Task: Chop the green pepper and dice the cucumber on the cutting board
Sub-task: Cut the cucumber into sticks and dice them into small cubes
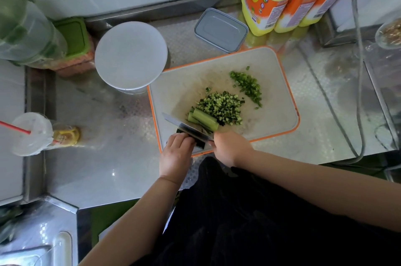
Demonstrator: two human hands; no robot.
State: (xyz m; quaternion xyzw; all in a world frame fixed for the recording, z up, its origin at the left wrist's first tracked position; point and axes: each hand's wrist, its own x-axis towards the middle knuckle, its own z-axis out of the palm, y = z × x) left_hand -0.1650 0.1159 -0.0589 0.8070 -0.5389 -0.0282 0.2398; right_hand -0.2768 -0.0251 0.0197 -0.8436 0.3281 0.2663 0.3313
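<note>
While right hand (230, 148) grips knife (186, 127), left hand (176, 152) pinches cucumber strips (204, 119), orange-rimmed cutting board (280, 83), steel counter (104, 157).

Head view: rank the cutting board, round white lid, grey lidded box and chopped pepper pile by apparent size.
1. cutting board
2. round white lid
3. grey lidded box, though it lies farther from the camera
4. chopped pepper pile
</note>
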